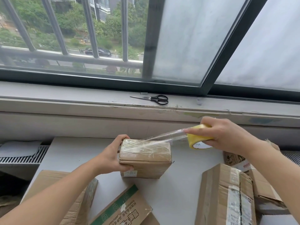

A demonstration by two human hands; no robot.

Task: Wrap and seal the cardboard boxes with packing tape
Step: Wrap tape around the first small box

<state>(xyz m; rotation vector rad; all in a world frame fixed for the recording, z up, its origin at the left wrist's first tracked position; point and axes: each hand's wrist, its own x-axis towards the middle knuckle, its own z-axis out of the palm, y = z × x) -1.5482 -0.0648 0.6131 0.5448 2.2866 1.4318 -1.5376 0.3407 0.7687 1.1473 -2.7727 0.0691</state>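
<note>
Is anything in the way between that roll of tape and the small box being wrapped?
Nothing visible. The tape roll in the right hand is joined to the small box by a stretched strip of clear tape crossing open air. The left hand grips the box's left end, not between them.

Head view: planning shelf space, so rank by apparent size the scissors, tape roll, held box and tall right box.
1. Tall box, nearest the camera.
2. Held box.
3. Tape roll and scissors, unranked: about alike, the roll partly hidden by the right hand, the scissors farther off.
</note>
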